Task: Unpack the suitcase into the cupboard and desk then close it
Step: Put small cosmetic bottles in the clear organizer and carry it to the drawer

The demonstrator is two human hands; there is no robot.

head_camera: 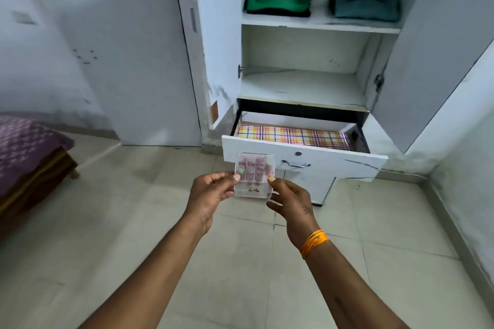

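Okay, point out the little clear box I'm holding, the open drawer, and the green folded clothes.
clear box (253, 180), head view, middle of its transparent front.
open drawer (320, 161), head view, white front panel beside the handle.
green folded clothes (278, 2), head view, top of the pile on the upper shelf.

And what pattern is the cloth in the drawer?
Checked: pink, yellow and dark lines on the cloth lining the drawer, best in the head view.
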